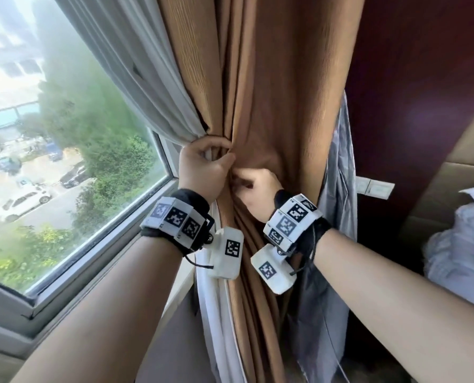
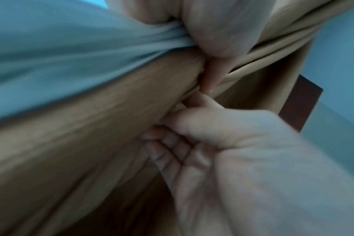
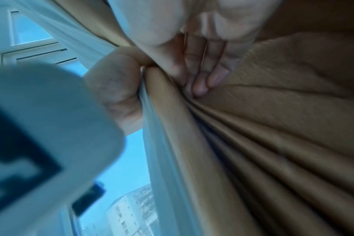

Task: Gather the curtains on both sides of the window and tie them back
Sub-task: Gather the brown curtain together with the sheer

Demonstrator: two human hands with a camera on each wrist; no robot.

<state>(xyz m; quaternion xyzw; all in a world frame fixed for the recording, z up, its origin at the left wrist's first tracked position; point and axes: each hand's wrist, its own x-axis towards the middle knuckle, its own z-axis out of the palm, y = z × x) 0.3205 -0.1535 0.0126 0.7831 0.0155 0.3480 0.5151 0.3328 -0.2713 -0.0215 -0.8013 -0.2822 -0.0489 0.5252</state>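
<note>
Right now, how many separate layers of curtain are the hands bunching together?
2 for certain: a white sheer curtain on the window side, gripped by the left hand, and a tan curtain beside it, pinched by the right hand. A grey sheet hangs behind, ungripped.

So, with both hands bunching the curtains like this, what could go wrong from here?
1. No tie-back is visible; if the left hand lets go to fetch one, the gathered brown curtain and white sheer may fall open.
2. The right hand only tucks its fingertips into the folds, so they may slip out.
3. The grey lining hangs outside the bunch and may be left out.
</note>
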